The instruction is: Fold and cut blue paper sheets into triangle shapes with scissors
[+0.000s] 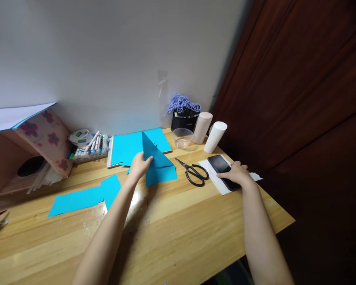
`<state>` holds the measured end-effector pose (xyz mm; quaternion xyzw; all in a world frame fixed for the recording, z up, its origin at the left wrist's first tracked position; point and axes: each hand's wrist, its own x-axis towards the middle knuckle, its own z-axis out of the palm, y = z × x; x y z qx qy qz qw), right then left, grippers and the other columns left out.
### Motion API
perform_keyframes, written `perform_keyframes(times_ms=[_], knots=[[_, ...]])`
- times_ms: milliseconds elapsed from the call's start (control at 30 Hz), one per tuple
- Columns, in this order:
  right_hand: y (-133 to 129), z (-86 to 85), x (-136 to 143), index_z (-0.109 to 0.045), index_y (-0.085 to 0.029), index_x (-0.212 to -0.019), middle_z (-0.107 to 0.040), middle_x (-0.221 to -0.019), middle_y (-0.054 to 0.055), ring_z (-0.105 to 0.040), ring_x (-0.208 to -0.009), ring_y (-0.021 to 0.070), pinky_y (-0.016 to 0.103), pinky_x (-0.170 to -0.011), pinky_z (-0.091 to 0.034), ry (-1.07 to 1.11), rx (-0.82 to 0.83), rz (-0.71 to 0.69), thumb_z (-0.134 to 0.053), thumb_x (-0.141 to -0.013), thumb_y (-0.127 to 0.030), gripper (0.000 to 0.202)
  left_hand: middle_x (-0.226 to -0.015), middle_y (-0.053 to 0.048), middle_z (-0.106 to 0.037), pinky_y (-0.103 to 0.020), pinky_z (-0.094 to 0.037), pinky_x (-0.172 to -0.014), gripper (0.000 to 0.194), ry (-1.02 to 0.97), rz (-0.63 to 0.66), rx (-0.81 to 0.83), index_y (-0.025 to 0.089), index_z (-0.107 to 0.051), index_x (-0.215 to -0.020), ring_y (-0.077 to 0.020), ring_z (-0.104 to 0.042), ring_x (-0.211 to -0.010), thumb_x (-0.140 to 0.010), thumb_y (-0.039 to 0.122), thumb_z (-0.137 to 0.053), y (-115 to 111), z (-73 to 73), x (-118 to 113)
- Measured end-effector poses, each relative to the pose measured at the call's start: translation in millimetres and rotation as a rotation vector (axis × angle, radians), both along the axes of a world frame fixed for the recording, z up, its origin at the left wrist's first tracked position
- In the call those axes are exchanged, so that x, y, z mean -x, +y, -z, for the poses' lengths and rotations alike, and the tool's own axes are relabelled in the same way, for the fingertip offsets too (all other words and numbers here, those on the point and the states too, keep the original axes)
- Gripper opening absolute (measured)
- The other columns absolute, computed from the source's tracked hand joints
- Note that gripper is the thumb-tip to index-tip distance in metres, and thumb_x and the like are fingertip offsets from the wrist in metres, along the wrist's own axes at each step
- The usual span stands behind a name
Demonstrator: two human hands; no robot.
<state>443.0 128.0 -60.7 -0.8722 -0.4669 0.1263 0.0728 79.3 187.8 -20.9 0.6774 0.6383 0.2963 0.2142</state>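
My left hand (140, 165) pinches a piece of blue paper (158, 158), its upper part standing up in a pointed triangle above the table. Behind it lies a stack of blue sheets (126, 146). My right hand (239, 174) grips a black smartphone (218, 164), thumb across its near side and fingers at the far edge. Under the phone is a white paper sheet (215, 180). Between my hands rests a pair of black-handled scissors (192, 172), blades pointing back left. Cut blue paper pieces (80, 200) lie left of my left forearm.
A clear plastic bowl (182, 138), a pinkish cylinder (203, 128) and a white cylinder (215, 137) stand at the back. Purple yarn (182, 103) tops a black holder (184, 120). Markers (96, 143) and a decorated cardboard box (47, 138) sit left. Dark wooden panelling (308, 99) borders the right.
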Motion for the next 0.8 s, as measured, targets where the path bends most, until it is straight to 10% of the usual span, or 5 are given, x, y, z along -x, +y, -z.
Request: perform_keyframes(times_ms=[300,800], knots=[[3,-10.7,16,-0.040,-0.001,-0.112,-0.050,-0.106,0.026,-0.048,-0.103,0.0347,0.037,-0.079,-0.042,-0.039,0.035,-0.002,-0.070,-0.052,-0.045,0.081,-0.072,-0.007,-0.060,-0.027,-0.038,-0.051,0.036,-0.285,-0.031,0.131,0.014,-0.057,-0.075,-0.0199,-0.053,-0.063,-0.062,0.048,-0.056,0,-1.1,20],[-6,-38.1,51,-0.038,-0.014,-0.112,-0.049,-0.107,0.015,-0.049,-0.097,0.0304,0.034,-0.077,-0.039,-0.054,-0.544,-0.020,-0.067,-0.058,-0.041,0.067,-0.072,-0.005,-0.059,-0.025,-0.036,-0.051,0.042,-0.407,-0.049,0.201,0.014,-0.055,-0.074,-0.0171,-0.051,-0.061,-0.059,0.053,-0.061,0,-7.4,33]])
